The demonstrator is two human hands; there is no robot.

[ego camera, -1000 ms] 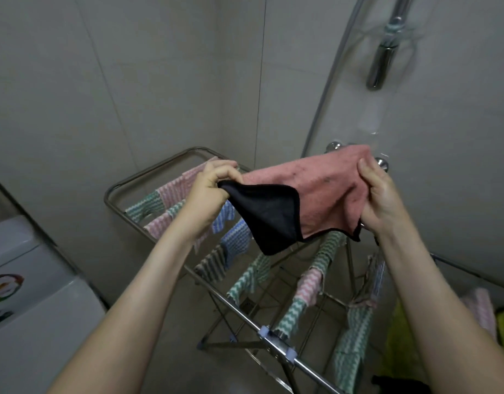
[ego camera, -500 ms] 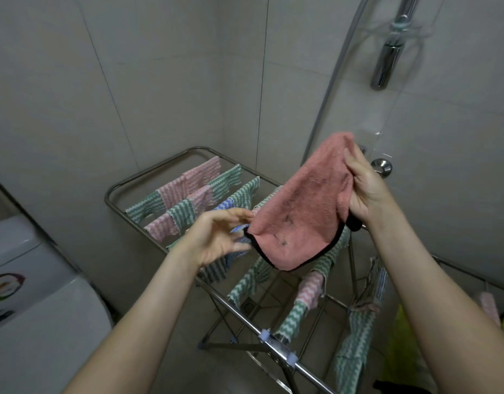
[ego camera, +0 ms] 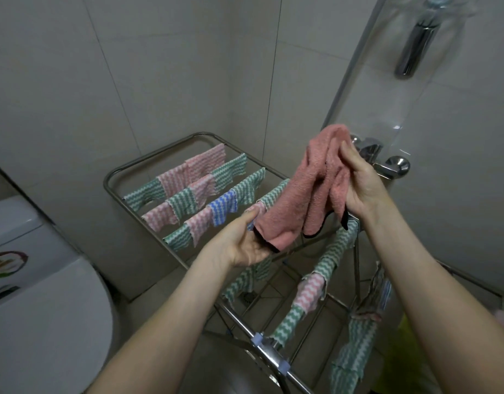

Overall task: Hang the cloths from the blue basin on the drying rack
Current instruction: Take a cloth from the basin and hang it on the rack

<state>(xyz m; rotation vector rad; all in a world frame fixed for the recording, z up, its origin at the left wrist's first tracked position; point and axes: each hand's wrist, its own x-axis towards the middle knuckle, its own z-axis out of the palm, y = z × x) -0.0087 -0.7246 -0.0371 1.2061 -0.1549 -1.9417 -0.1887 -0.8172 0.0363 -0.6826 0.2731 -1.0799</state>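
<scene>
One pink cloth [ego camera: 299,206]: right fingers [ego camera: 347,151] clutch it, left fingers [ego camera: 256,250] lie uncurled beneath.

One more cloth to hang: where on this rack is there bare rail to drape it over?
Crowded: the far rails, covered end to end by wavy-striped cloths. Bare: the metal drying rack's curved outer bar beyond them, and what looks like an empty rod under the pink black-edged cloth, between the left hand and the right-hand row of striped cloths.
</scene>
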